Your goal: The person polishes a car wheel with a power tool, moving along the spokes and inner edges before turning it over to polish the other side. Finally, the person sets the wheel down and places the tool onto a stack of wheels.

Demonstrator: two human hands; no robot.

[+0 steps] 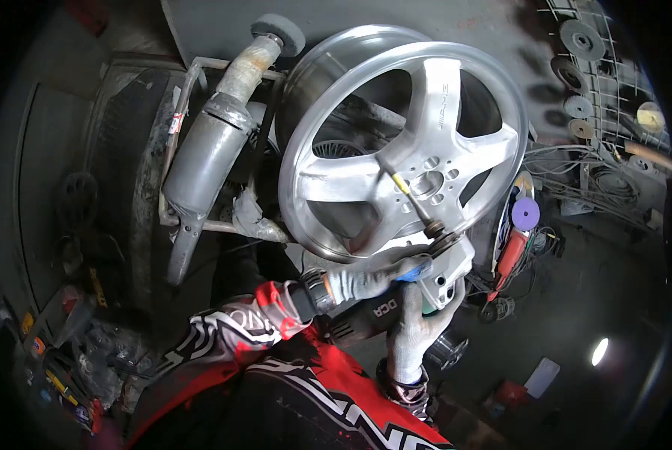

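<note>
A bare silver alloy wheel [444, 101] with several spokes stands tilted in front of me. My left hand [377, 281], in a grey work glove with a blue patch, wraps over the top of a DCA power grinder [450, 264] near its front. My gloved right hand [418, 330] grips the grinder's head from below, fingers curled round its side. A long thin spindle [411, 196] reaches from the grinder to the wheel, its dark tip overlapping a spoke beside the hub. The grinder's dark body lies under my left forearm.
Left of the wheel, a large grey polishing motor [208, 157] with a round buffing wheel [278, 34] sits on a metal frame [168, 172]. A red grinder [510, 255] with a purple disc [526, 214] hangs at right, near cables and a disc rack [582, 40].
</note>
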